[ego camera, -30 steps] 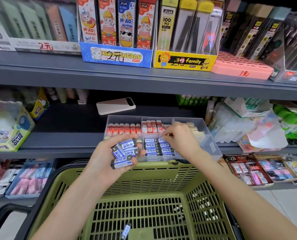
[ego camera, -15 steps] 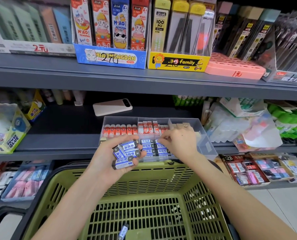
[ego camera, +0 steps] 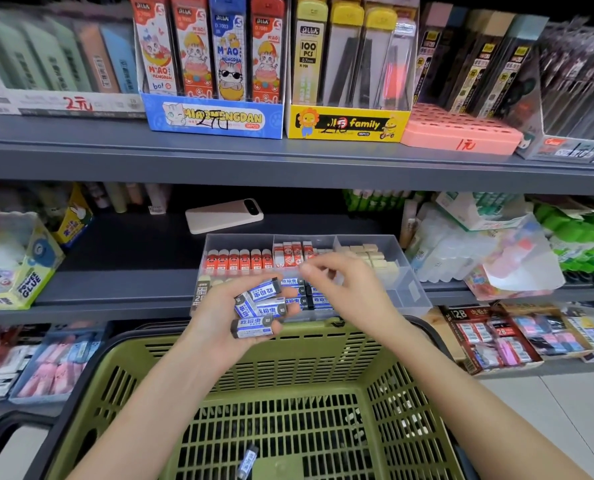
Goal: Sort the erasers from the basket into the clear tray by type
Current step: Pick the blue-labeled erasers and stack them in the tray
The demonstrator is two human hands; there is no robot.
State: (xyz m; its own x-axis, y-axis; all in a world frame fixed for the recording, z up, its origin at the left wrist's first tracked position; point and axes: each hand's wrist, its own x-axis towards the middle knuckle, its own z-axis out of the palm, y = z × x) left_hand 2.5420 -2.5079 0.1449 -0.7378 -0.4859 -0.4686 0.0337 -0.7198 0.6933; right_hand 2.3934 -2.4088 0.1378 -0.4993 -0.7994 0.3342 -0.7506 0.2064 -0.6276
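Observation:
My left hand [ego camera: 219, 320] is cupped palm up over the far rim of the green basket [ego camera: 122, 375], gripping several blue-and-white erasers [ego camera: 259, 308]. My right hand [ego camera: 344, 289] hovers over the clear tray [ego camera: 409, 289] on the shelf, its fingers apart and nothing in them. The tray's back compartments hold red erasers [ego camera: 240, 259], red-and-white erasers [ego camera: 290, 254] and beige erasers [ego camera: 375, 258]. Blue-and-white erasers [ego camera: 318, 301] lie in its front middle compartment, partly hidden by my hands. One blue-and-white eraser [ego camera: 247, 464] lies on the basket floor.
A pale phone [ego camera: 224, 214] lies on the shelf behind the tray. A glue box [ego camera: 18, 271] stands left, plastic packets [ego camera: 479, 251] right. The upper shelf [ego camera: 288, 161] overhangs with boxed pencil leads. Lower shelf trays hold more erasers [ego camera: 496, 334].
My right hand has lifted off the blue-and-white erasers in the tray and opened its fingers. My left hand stays in place with its erasers. The camera has shifted slightly.

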